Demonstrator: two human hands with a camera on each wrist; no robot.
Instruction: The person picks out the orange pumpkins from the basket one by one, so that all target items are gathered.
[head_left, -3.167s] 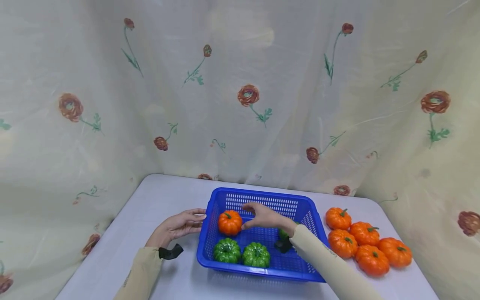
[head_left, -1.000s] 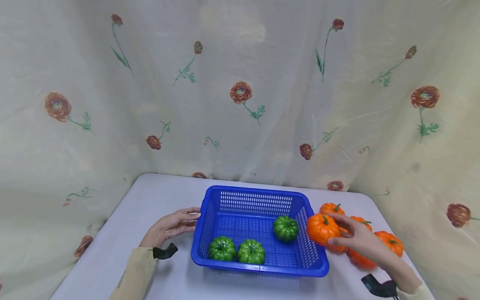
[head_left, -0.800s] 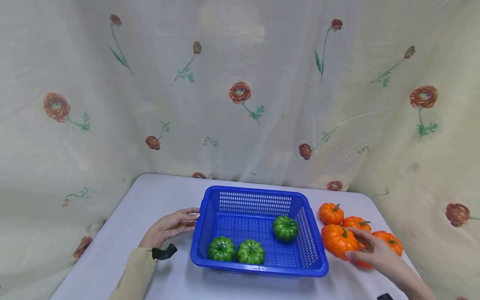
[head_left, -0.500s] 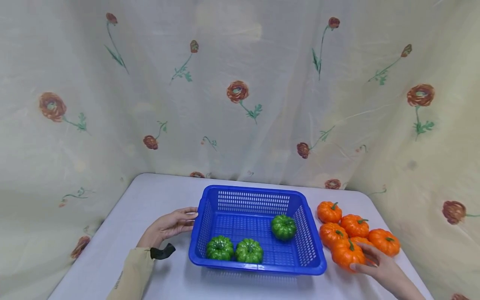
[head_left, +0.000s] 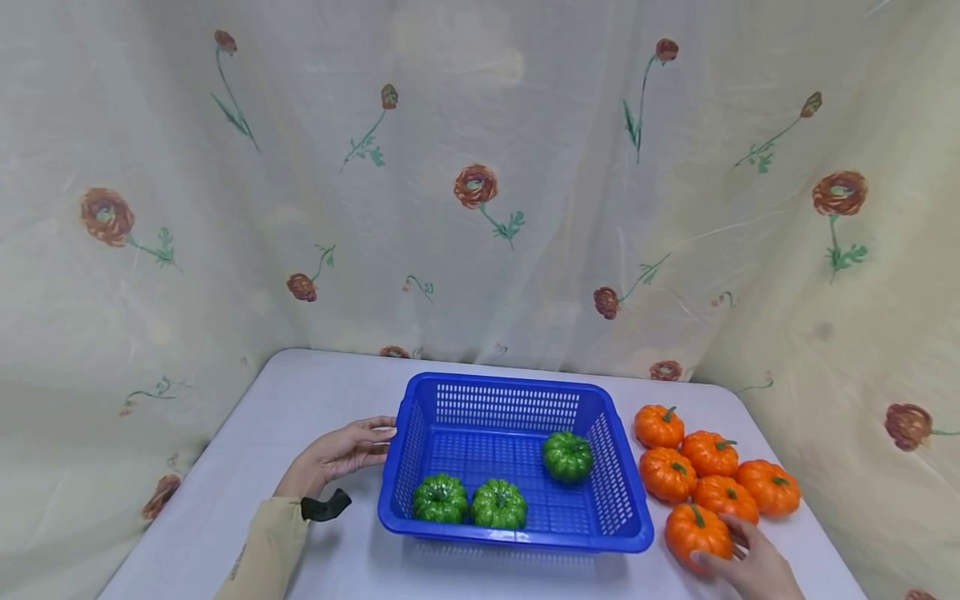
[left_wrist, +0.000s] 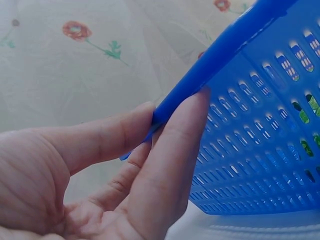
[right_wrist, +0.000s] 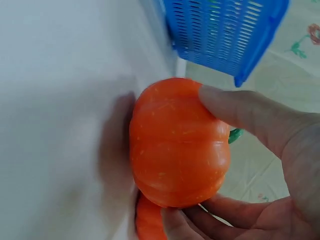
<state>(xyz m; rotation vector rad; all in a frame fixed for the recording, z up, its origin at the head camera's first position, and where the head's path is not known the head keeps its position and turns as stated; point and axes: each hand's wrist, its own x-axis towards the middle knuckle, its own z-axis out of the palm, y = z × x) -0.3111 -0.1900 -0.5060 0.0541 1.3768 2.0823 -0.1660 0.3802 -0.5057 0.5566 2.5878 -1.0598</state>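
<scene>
My right hand (head_left: 752,560) holds a small orange pumpkin (head_left: 698,537) low at the table, right of the blue basket. Thumb and fingers grip opposite sides of that pumpkin (right_wrist: 179,142) in the right wrist view. Just behind it sit several more orange pumpkins (head_left: 724,498) in a cluster. My left hand (head_left: 341,454) pinches the left rim of the blue plastic basket (head_left: 517,538); the left wrist view shows the rim (left_wrist: 185,92) between thumb and fingers. Inside the basket lie green pumpkins: two at the front (head_left: 440,498), one at the right (head_left: 567,457).
A white table (head_left: 337,383) carries everything. Behind it and at both sides hangs a pale curtain (head_left: 555,292) with printed flowers. The basket's right wall stands between the green pumpkins and the orange cluster.
The right hand has lifted the orange pumpkin out of the basket, carried it over the right rim, and lowered it at the front of the orange cluster. The left hand has stayed on the rim.
</scene>
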